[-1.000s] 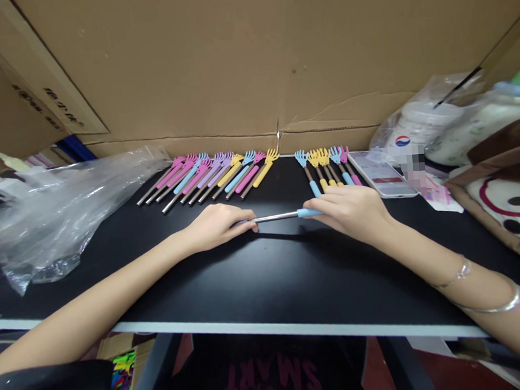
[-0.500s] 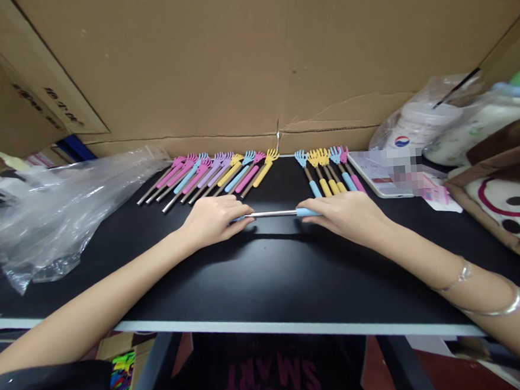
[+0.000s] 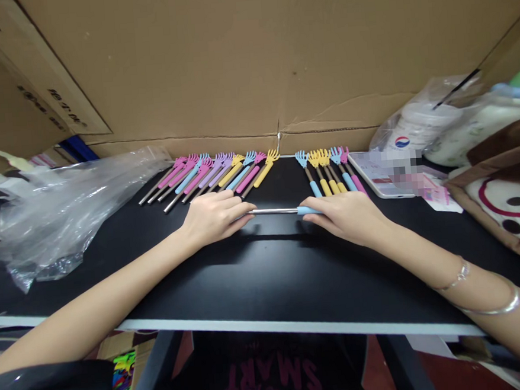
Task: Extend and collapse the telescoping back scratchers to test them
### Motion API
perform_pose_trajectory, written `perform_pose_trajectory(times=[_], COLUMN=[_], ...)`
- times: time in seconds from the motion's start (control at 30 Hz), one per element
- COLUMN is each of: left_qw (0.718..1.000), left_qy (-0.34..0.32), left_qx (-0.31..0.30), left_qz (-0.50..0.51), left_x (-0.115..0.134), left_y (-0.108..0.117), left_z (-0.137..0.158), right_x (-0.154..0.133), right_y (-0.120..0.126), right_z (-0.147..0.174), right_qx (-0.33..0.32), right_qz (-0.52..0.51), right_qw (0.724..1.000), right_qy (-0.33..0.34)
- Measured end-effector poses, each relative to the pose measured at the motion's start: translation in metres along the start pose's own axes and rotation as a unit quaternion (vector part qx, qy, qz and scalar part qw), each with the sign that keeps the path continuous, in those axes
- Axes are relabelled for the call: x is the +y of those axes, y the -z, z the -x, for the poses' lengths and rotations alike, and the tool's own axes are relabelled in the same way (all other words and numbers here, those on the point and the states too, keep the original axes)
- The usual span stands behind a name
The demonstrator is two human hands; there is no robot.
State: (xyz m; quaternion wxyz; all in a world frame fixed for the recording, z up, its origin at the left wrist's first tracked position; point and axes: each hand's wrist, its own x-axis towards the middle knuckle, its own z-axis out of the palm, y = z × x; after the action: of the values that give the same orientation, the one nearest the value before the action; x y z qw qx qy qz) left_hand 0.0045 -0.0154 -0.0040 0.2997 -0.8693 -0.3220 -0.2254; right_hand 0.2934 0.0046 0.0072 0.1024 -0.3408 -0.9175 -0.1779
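Observation:
Between my two hands a back scratcher (image 3: 275, 211) with a metal rod and a light blue handle is held level above the black table (image 3: 266, 278). My left hand (image 3: 219, 217) is closed round its left end, which the fingers hide. On the blue handle at the other end, my right hand (image 3: 348, 215) is closed too. Behind my left hand lies a row of back scratchers (image 3: 202, 172) in pink, blue, purple and yellow, claws pointing away. A second group of back scratchers (image 3: 327, 172), blue, yellow and pink, lies just beyond my right hand.
A clear plastic bag (image 3: 73, 202) spreads over the table's left side. At the right are a phone (image 3: 381, 180), a bagged cup (image 3: 424, 124), a bottle (image 3: 495, 113) and a brown bag with a cartoon face (image 3: 510, 201). A cardboard wall (image 3: 233, 60) stands behind.
Both hands keep their grip on the back scratcher and stay almost in place. The left end of the rod has risen slightly, and the blue bit by my left fingers no longer shows.

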Motion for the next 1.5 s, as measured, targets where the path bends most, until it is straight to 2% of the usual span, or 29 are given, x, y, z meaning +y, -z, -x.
perform_pose_trajectory(times=[0.17,0.33,0.47,0.6,0.7,0.8,0.87,0.97,1.1,1.23,1.5], left_qw=[1.0,0.999,0.997,0.999,0.999,0.999,0.999,0.998,0.999,0.998,0.985], left_qy=[0.017,0.008,-0.003,0.023,0.042,0.036,0.039,0.049,0.03,0.021,0.064], left_qx=[-0.006,0.017,0.037,0.003,-0.024,-0.023,-0.028,-0.04,-0.034,-0.052,-0.108], left_qz=[0.0,-0.042,-0.072,-0.034,-0.002,-0.005,-0.006,0.011,0.01,0.032,0.121], left_x=[-0.001,0.0,0.0,-0.001,0.0,0.001,0.002,0.003,0.003,0.003,0.001], left_y=[0.0,0.002,0.002,0.002,0.003,0.005,0.005,0.005,0.002,-0.002,-0.012], left_z=[0.001,0.002,0.004,0.003,0.002,0.001,0.0,-0.001,-0.001,-0.001,0.004], right_x=[-0.002,-0.002,-0.003,-0.006,-0.006,-0.004,-0.003,-0.003,-0.005,-0.004,-0.002], right_y=[-0.001,-0.002,-0.002,0.001,0.003,0.003,0.002,0.002,0.001,-0.003,-0.013], right_z=[-0.001,0.0,-0.001,-0.003,-0.005,-0.005,-0.005,-0.005,-0.005,-0.004,0.0], right_qx=[0.004,0.0,-0.028,-0.086,-0.13,-0.146,-0.142,-0.134,-0.124,-0.077,-0.007], right_qz=[0.0,-0.022,-0.046,-0.116,-0.203,-0.272,-0.286,-0.256,-0.147,-0.057,-0.002], right_qw=[1.0,1.0,0.998,0.988,0.968,0.949,0.946,0.955,0.978,0.994,1.0], right_qy=[-0.015,-0.012,-0.025,-0.054,-0.07,-0.069,-0.064,-0.068,-0.076,-0.054,-0.017])
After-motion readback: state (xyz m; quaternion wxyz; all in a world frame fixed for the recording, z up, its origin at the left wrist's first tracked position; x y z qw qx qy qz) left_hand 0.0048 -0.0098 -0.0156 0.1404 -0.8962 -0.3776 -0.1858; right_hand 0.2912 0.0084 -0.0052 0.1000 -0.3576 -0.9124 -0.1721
